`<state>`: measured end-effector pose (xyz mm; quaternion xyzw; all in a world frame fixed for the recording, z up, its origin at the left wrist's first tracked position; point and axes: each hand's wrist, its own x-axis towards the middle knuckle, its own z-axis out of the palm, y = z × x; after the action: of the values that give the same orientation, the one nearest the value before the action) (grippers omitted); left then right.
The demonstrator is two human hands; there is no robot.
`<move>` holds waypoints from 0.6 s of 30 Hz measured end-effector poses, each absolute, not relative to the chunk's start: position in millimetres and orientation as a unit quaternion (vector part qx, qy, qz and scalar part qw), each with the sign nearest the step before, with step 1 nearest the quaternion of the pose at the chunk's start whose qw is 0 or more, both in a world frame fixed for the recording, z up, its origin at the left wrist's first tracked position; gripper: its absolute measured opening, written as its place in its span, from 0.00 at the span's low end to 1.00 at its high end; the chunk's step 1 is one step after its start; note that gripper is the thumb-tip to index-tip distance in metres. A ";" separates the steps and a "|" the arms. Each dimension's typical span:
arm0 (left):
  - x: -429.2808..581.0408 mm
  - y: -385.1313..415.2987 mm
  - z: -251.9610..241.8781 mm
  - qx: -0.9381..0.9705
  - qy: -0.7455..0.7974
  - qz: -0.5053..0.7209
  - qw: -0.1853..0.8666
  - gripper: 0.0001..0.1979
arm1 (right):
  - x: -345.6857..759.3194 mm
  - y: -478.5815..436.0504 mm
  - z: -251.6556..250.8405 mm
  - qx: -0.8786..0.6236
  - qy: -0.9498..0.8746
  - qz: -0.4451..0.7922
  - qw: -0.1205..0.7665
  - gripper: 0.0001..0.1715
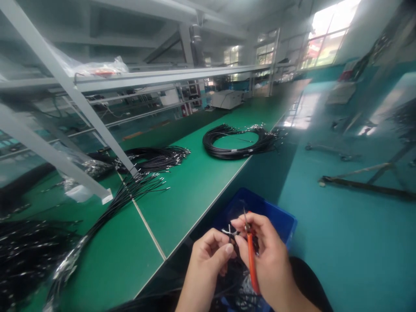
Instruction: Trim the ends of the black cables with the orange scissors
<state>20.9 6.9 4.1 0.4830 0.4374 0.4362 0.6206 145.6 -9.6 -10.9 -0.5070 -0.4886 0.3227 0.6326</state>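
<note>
- Two bare hands work close together over a bin, fingertips almost meeting around one small piece.
- Left hand (208, 260): thumb and forefinger are pinched together on the dark part of the wire end (230, 231), whose pale strands splay out above the grip.
- Right hand (273, 255): the palm and lower fingers are wrapped around the orange-handled pliers (252, 264), while thumb and forefinger reach toward the strands; whether they touch them is hard to tell.
- The pliers' tip points up and away, beside the strands rather than on them; whether their blades are parted is too small to tell.
- The step in hand looks like finger work, sorting or spreading the strands, with the tool merely parked in the grip. The next move seems to call for a steady left pinch and a free right thumb and forefinger.
- Below the hands sits the blue bin (290, 227), with pale and dark scraps (247, 284) inside; a dark-clothed knee (308, 277) is just beside it.
- Left of the bin runs the green counter (185, 203), carrying a round cable coil (227, 153), a loose cable bundle (159, 159) and a long cable bunch (104, 214) ending near a shelf post.
- Farther out, a metal shelf (169, 77) spans above the counter, with a clear plastic bag (100, 67) on it.
</note>
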 end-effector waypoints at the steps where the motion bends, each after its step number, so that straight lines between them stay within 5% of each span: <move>1: 20.8 6.4 4.7 0.487 0.438 0.433 0.620 0.11 | 145.7 -9.1 -12.0 -0.510 -0.518 0.284 0.626 0.17; 11: 23.9 1.4 3.9 0.465 0.458 0.464 0.600 0.07 | 145.8 -4.2 -7.1 -0.438 -0.687 -0.060 0.577 0.19; 15: 20.8 4.9 2.3 0.455 0.454 0.481 0.596 0.07 | 147.5 -11.2 -13.5 -0.452 -0.681 -0.031 0.575 0.18; 18: 15.2 10.5 1.5 0.461 0.442 0.493 0.591 0.07 | 145.5 -24.3 -16.2 -0.504 -0.622 0.130 0.585 0.20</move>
<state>15.2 10.5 1.5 0.4608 0.4418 0.4934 0.5908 145.5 -24.3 -16.2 -0.5043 -0.6222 0.1298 0.5846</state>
